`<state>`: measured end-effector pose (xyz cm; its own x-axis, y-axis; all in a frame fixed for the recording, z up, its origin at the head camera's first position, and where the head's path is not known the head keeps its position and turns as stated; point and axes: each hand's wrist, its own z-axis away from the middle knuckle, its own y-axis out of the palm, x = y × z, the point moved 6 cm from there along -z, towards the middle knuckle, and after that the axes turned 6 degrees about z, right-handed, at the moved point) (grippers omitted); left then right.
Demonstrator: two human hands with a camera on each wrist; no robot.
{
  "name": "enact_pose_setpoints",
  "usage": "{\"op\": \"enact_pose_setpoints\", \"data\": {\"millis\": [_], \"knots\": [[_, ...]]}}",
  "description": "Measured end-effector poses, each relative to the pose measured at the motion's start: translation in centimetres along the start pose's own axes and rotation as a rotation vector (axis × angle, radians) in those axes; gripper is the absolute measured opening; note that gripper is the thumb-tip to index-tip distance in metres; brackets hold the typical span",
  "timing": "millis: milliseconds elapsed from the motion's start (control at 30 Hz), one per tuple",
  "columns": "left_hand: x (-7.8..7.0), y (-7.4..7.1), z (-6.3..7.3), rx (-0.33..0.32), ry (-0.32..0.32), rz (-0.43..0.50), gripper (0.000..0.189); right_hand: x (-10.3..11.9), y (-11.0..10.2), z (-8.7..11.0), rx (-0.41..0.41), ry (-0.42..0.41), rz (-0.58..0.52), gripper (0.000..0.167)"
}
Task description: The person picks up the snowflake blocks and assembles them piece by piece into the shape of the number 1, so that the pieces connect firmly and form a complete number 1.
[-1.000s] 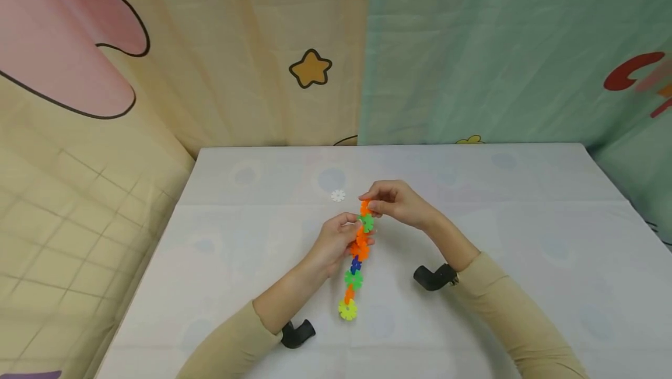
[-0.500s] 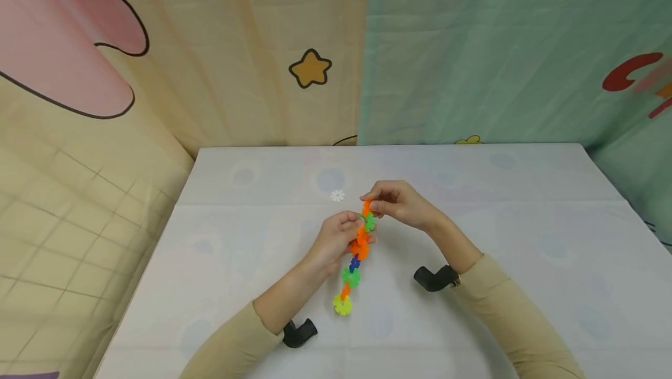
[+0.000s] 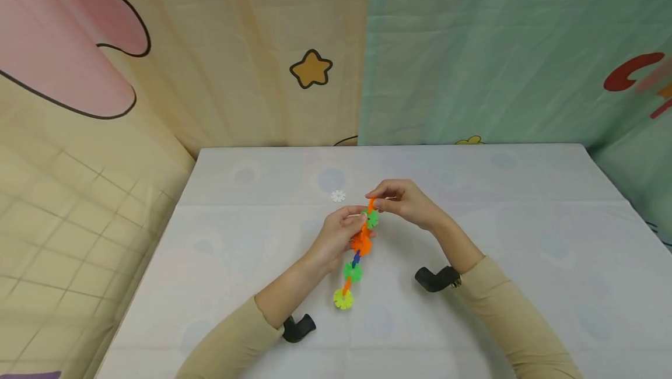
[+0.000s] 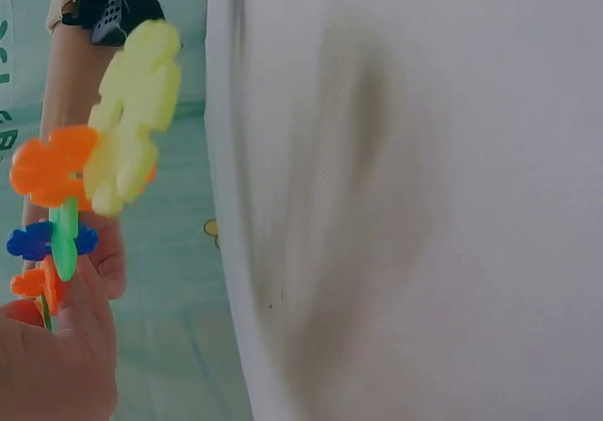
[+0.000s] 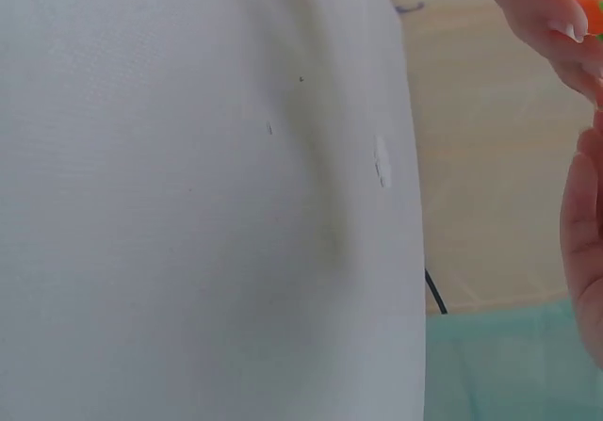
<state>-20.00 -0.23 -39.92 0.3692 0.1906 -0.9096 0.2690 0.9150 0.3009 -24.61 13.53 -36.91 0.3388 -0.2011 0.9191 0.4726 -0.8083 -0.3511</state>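
Note:
A chain of interlocking plastic flower discs [image 3: 352,273] slants between my two hands above the table. My left hand [image 3: 332,240] pinches it in its upper part, near a green disc [image 3: 372,219]. At the top end, the thumb and fingers of my right hand [image 3: 406,203] grip an orange disc [image 3: 371,204], seen nearly edge-on. Below my left hand the chain runs through orange, blue and green to a yellow disc [image 3: 343,299] at its free end. The left wrist view shows that yellow disc [image 4: 137,110] large and close. Fingers hide part of the chain's middle.
A loose white flower disc [image 3: 338,196] lies on the white-covered table [image 3: 252,285], beyond my left hand. Black curved mounts [image 3: 437,279] sit at both wrists. Printed curtains [image 3: 472,64] hang behind the table and at its sides.
The chain's lower end has swung slightly up and left. My right hand has shifted a little to the right, and its orange disc has turned more edge-on.

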Motion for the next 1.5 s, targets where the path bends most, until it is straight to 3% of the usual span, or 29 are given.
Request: {"op": "enact_pose_setpoints", "data": {"millis": [400,633,800,1067,1300,1500], "knots": [[-0.2,0.8,-0.3,0.105,-0.040,-0.037,0.041,-0.1,0.3,-0.2,0.016,-0.054,-0.011,0.016],[-0.2,0.8,-0.4,0.115,-0.048,-0.049,0.043,0.0,0.4,-0.3,0.037,-0.056,-0.010,0.017],[-0.4,0.6,-0.3,0.084,-0.016,-0.055,0.045,-1.2,0.1,-0.5,-0.019,0.055,0.006,0.025],[-1.9,-0.9,-0.1,-0.044,0.052,-0.047,0.043,-3.9,-0.5,-1.6,-0.118,0.279,-0.052,0.036],[-2.5,-2.1,-0.1,-0.100,0.066,-0.017,0.044,-5.9,0.6,-3.4,-0.119,0.353,-0.019,0.033],[-3.1,-3.4,-0.2,-0.121,0.066,-0.011,0.043,-6.9,2.2,-5.5,-0.167,0.401,0.030,0.030]]}}
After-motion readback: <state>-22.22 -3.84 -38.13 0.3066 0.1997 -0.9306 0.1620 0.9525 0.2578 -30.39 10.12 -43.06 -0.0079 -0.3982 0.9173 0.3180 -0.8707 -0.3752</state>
